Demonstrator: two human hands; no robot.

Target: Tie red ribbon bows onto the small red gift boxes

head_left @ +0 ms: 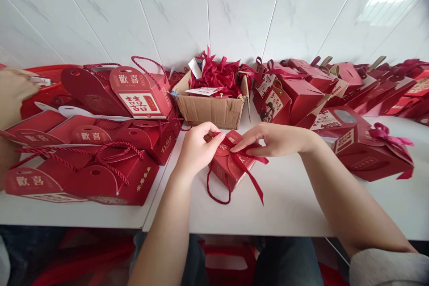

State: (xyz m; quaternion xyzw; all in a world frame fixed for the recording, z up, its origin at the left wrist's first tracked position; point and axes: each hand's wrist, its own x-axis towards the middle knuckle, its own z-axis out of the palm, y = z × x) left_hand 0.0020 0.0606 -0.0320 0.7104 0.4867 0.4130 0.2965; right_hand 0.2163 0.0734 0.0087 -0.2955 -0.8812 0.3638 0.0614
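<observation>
A small red gift box (224, 167) sits on the white table in front of me, a twisted cord handle (219, 201) hanging down its near side. Across its top runs a dark red ribbon (250, 174), one tail trailing over the right edge. My left hand (200, 145) pinches the ribbon at the box's upper left corner between thumb and fingertips. From the right, my right hand (268, 140) has its fingers closed on the ribbon near the middle of the top. The fingers partly cover the ribbon's crossing, so I cannot tell if it is knotted.
Behind the box stands a cardboard carton (209, 109) full of red ribbons (214, 73). Red boxes with cord handles (124, 174) are stacked at left. Ribboned boxes (304, 98) line the wall at right, with a bow-topped box (372, 156) nearer. The table's front edge lies close to me.
</observation>
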